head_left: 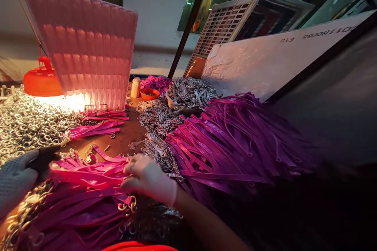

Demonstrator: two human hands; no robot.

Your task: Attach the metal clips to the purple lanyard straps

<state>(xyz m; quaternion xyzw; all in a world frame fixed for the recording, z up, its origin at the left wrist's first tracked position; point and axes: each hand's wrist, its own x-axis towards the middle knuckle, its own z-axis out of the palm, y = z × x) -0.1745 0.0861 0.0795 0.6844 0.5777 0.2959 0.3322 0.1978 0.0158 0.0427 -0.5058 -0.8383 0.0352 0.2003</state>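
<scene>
My left hand (19, 176), in a white dotted glove with dark finger parts, is at the left edge. Its fingers are curled at the left ends of a bunch of pink straps (88, 172); shadow partly hides the grip. My right hand (150, 180), in a thin white glove, closes its fingers and thumb on the right ends of the same bunch. Metal chain pieces (128, 204) hang by the straps below my right hand. More magenta straps (76, 211) lie beneath, close to my body, with chain links (25, 215) along their left side.
A glowing orange lamp (43, 80) hangs over heaped chain (32, 121), beside a ribbed translucent panel (88, 43). Pink straps (97, 128) lie below it. Rightward are piled chains (160, 119), a large strap heap (224, 141), a bottle (136, 87), an orange bowl (149, 94) and a crate (224, 21).
</scene>
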